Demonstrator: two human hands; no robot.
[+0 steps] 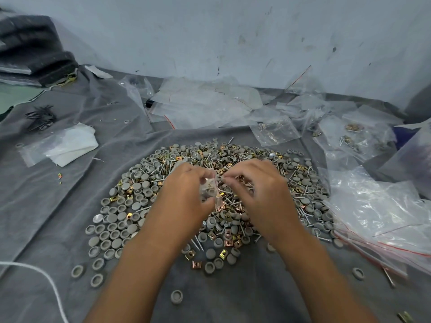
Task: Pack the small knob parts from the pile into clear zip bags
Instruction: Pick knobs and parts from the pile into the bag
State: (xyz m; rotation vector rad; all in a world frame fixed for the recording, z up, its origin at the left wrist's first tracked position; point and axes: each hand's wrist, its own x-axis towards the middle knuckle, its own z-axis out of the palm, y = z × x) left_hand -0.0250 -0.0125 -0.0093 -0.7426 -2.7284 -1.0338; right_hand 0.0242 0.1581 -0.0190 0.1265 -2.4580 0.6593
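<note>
A: Left hand (184,194) status?
B: Gripping small clear zip bag (210,190) above the pile of grey round knob caps (121,220).
A: Right hand (258,190)?
B: Fingers curled, pinching at bag mouth; contents indeterminate.

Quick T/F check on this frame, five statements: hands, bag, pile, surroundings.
1. The left hand holds a small clear bag over the pile. True.
2. The pile holds only grey caps. False: brass square clips and nails are mixed in.
3. The right hand rests flat on the cloth beside the pile. False: it is raised over the pile, fingers curled at the bag's mouth in a pinching grip.
4. Loose clear bags with red strips lie to the right of the pile. True.
5. The pile sits in a plastic tray. False: it lies on a grey cloth.
</note>
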